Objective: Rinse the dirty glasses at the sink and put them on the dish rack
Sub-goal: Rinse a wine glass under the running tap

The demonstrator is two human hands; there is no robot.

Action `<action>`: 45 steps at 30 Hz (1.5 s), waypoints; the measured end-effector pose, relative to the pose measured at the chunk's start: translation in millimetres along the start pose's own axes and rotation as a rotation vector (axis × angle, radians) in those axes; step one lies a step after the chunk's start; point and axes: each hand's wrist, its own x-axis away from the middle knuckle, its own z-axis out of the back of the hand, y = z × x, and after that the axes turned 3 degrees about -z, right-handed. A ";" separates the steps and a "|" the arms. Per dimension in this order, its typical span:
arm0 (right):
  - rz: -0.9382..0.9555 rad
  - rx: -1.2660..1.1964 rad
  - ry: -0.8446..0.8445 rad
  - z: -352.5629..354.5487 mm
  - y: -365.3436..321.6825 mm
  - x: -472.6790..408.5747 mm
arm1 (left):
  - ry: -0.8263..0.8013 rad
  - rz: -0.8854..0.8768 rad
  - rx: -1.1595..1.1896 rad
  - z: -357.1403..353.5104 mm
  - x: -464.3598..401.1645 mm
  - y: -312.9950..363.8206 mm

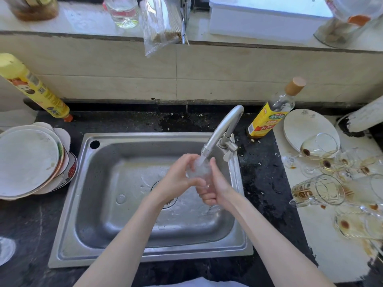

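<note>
two bare hands meet over the steel sink (87, 214), both wrapped around one clear glass (200, 172) held right under the faucet spout (209, 149). water runs from the spout into the glass mouth, just above the fingertips. the left hand (178, 179) curls its fingers (187, 160) over the glass's left side and rim, closed on it. the right hand (215, 187) cups the glass from the right and below, its fingers folded around the lower part, also gripping. the glass looks tilted, with its lower end hidden inside the right palm. below the fingers, water splashes on the sink floor near the drain (169, 200).

well to the right of the right fingers, on a white board (335, 257) laid on the dark desk (261, 193), lie the dirty glasses (323, 150): several stemmed ones and a handled glass mug (317, 191), all on their sides with brown residue and stains around them. a white plate (298, 125) sits behind them, and a yellow-labelled bottle (269, 117) stands just beyond the faucet base.

far to the left of the left fingers, a stack of plates (29, 162) rests on the desk, with a yellow bottle (35, 88) leaning behind it. whether a dish rack is anywhere in view, i cannot tell.
</note>
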 end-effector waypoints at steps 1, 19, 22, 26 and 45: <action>0.029 0.057 -0.002 2.1 -1.3 -0.7 | 0.048 0.018 -0.011 0.0 -0.2 2.2; 0.436 0.461 0.135 -3.4 -6.9 2.5 | 0.088 0.108 -0.138 0.2 2.3 15.4; 0.362 0.406 0.208 2.5 -6.2 -5.1 | -0.157 0.025 -0.187 9.2 1.4 22.4; 0.287 0.384 0.154 8.4 -0.2 -14.6 | -0.390 -0.016 -0.436 22.8 -4.9 29.0; 0.489 0.290 0.107 4.6 3.1 -9.2 | -0.145 -0.034 -0.331 9.2 0.3 24.8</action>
